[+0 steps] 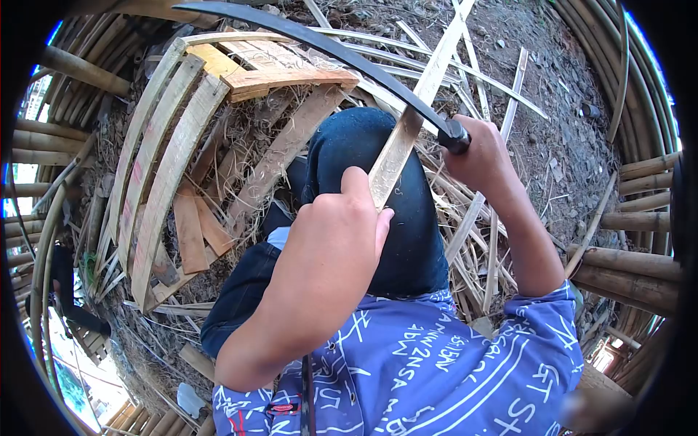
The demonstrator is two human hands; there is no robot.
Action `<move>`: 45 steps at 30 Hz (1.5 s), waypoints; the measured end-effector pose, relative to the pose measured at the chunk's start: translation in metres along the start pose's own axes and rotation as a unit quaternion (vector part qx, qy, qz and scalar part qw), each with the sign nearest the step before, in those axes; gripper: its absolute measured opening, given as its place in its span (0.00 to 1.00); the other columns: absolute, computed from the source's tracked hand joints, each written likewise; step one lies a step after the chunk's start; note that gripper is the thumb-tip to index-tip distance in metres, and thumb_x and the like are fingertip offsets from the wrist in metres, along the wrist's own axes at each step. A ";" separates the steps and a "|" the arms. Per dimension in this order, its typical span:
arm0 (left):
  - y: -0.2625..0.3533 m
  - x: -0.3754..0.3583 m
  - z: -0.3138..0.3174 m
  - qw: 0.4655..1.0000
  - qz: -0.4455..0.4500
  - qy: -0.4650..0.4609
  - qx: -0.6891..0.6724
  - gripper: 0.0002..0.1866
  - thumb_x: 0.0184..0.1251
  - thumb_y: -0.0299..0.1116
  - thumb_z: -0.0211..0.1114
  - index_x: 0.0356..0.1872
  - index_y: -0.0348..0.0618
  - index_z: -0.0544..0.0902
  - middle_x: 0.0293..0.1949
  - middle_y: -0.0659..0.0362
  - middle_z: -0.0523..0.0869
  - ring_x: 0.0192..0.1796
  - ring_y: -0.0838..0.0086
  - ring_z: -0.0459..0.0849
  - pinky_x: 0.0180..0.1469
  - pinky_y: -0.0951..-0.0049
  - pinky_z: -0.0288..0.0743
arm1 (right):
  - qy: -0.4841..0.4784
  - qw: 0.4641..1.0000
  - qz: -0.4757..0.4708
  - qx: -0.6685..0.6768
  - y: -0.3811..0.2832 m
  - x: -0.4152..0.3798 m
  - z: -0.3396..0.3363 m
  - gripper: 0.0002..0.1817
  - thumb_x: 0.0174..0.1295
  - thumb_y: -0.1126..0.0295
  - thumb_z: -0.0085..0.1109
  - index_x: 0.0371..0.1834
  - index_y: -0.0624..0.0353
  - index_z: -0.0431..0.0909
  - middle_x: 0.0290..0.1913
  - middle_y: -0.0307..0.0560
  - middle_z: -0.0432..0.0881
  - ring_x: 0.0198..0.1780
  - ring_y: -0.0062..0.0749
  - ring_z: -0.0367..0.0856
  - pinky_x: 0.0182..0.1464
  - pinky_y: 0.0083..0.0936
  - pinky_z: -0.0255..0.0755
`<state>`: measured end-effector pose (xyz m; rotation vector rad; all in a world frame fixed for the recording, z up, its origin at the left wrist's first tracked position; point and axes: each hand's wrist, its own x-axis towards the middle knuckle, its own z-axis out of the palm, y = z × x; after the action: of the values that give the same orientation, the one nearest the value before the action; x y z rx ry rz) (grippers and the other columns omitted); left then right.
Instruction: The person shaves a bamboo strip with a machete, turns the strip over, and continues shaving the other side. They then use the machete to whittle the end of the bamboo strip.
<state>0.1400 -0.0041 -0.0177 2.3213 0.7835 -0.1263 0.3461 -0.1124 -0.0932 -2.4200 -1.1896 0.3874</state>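
Note:
My left hand (336, 229) is closed round the near end of a long, flat bamboo strip (390, 161), thumb and forefinger pinching its edges. The strip slants up and away over the raised knee in dark jeans (407, 232). In my right hand (481, 154) is the handle of a machete, fingers wrapped round it. The dark, curved machete blade (313, 40) stretches to the upper left and crosses over the strip just beyond the knee. A dark collar joins blade and handle right beside my right fist.
A wooden slatted crate (178, 145) lies on the left among curled shavings. Split bamboo strips (509, 102) are strewn over the dirt ground (552, 131) ahead and to the right. Stacked bamboo poles (625, 265) line both sides. A white scrap (190, 400) sits at lower left.

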 end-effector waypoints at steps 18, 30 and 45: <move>-0.010 0.011 -0.001 0.998 -0.004 -0.036 -0.051 0.20 0.56 0.30 0.69 0.43 0.35 0.68 0.26 0.36 0.80 0.36 0.38 0.80 0.37 0.46 0.70 | 0.031 0.978 0.049 0.200 0.019 -0.021 0.028 0.06 0.47 0.74 0.59 0.27 0.64 0.76 0.19 0.43 0.76 0.22 0.22 0.71 0.27 0.24 0.67; -0.011 0.011 0.010 1.000 0.023 -0.021 -0.001 0.19 0.51 0.26 0.64 0.43 0.34 0.67 0.23 0.37 0.77 0.33 0.39 0.78 0.36 0.47 0.68 | -0.003 0.998 -0.065 0.021 -0.003 -0.011 0.016 0.10 0.41 0.71 0.63 0.28 0.61 0.77 0.27 0.61 0.81 0.33 0.57 0.82 0.37 0.46 0.76; -0.011 -0.006 0.001 1.000 -0.002 -0.021 -0.008 0.18 0.52 0.26 0.63 0.42 0.35 0.67 0.27 0.37 0.80 0.34 0.41 0.81 0.35 0.49 0.70 | 0.092 0.991 0.076 0.067 0.081 0.017 0.028 0.09 0.51 0.71 0.56 0.31 0.65 0.81 0.25 0.56 0.82 0.26 0.43 0.81 0.32 0.35 0.73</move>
<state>0.1290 -0.0010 -0.0230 2.2941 0.7644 -0.1700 0.3996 -0.1365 -0.1576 -2.3776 -0.8768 0.2731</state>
